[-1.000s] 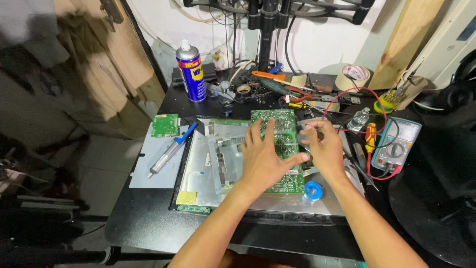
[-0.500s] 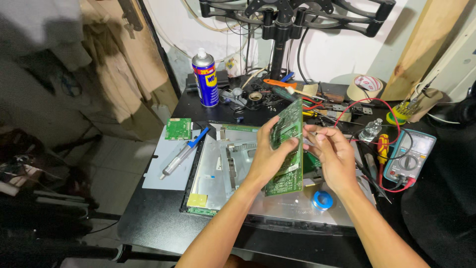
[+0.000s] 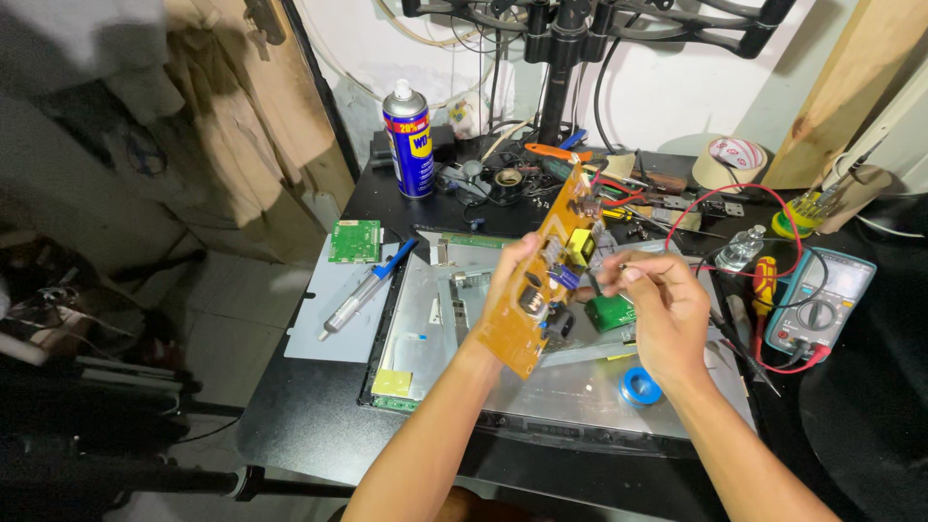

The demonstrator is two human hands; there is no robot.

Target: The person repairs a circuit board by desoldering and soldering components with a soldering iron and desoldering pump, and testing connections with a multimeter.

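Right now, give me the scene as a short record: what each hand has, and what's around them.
left hand: holds orange circuit board lifted, tilted on edge, component side showing
right hand: fingertips pinched beside the board; what they grip too small to tell
beneath: opened monitor back panel
right of hands: multimeter, red-handled screwdriver
near right wrist: blue tape roll
behind: spray can

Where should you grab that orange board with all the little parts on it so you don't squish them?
By its bare long edges, as the left hand does now, coming from the flat back side. The circuit board is tilted up on edge, its face crowded with a yellow block and dark round parts toward the right hand, so fingers belong on the rim.
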